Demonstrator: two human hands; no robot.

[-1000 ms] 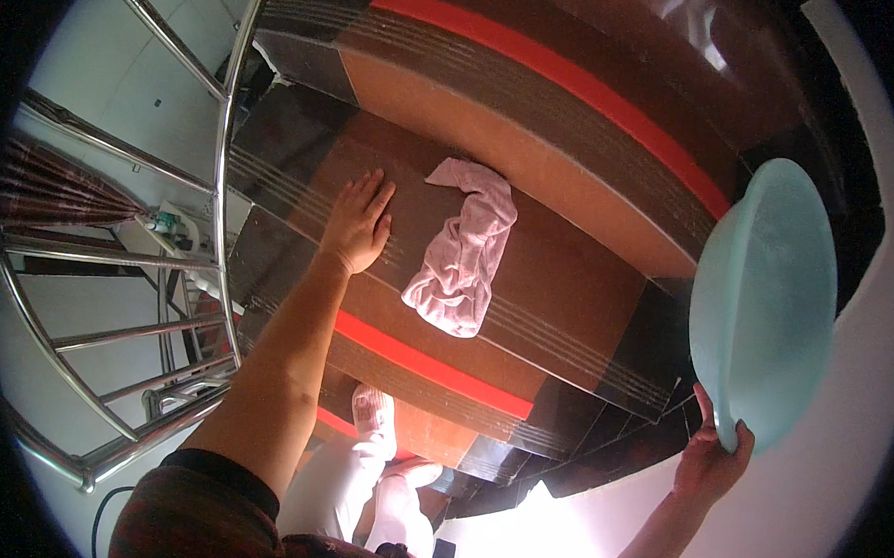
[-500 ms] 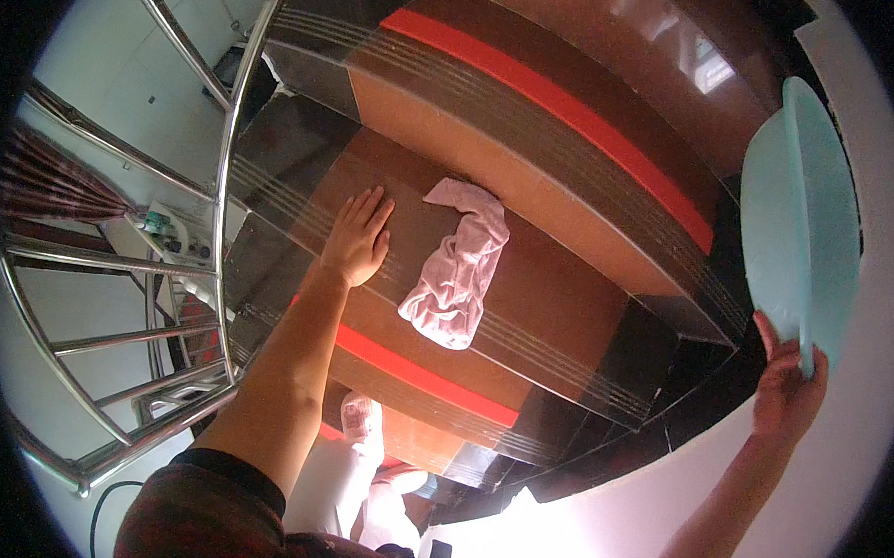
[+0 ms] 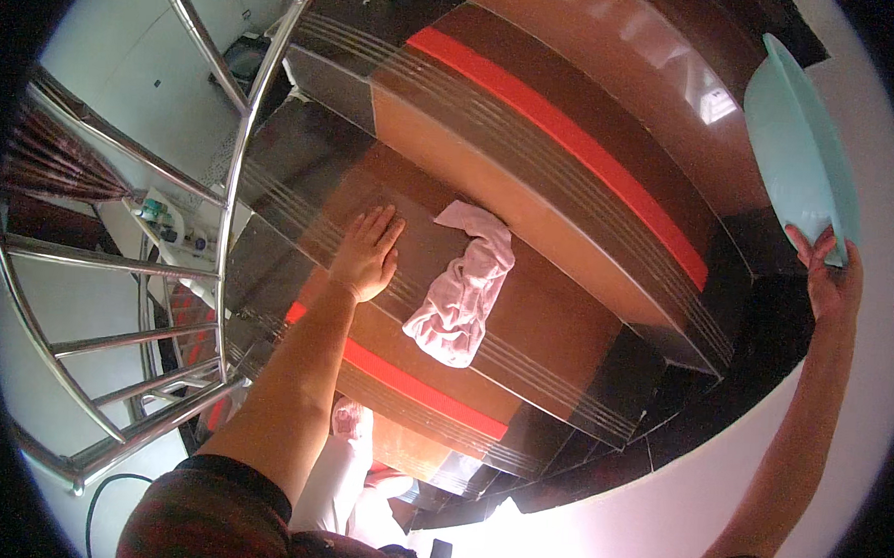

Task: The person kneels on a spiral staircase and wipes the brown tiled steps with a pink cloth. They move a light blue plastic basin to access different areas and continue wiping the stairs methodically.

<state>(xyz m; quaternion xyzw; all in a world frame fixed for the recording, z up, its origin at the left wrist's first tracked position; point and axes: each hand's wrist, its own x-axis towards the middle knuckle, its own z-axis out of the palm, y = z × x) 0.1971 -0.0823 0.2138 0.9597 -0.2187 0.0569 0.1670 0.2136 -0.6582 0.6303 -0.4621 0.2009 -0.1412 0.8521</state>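
Observation:
My left hand [image 3: 366, 253] lies flat, fingers spread, on a brown stair tread [image 3: 555, 324]. A crumpled pink cloth [image 3: 464, 283] rests on the same tread just to the right of that hand, not touching it. My right hand [image 3: 826, 278] is raised at the far right and grips the lower rim of a pale turquoise plastic basin [image 3: 800, 145], which is held up on edge beside the white wall.
A shiny metal stair railing [image 3: 234, 180] with several bars runs down the left side. Steps with red edge strips [image 3: 563, 134] rise ahead and drop below. A white wall [image 3: 656, 508] curves along the right. Small bottles [image 3: 160, 217] stand on the floor below, left.
My right hand has lifted the basin higher and turned it edge-on toward the wall. My left hand and the cloth have stayed on the tread.

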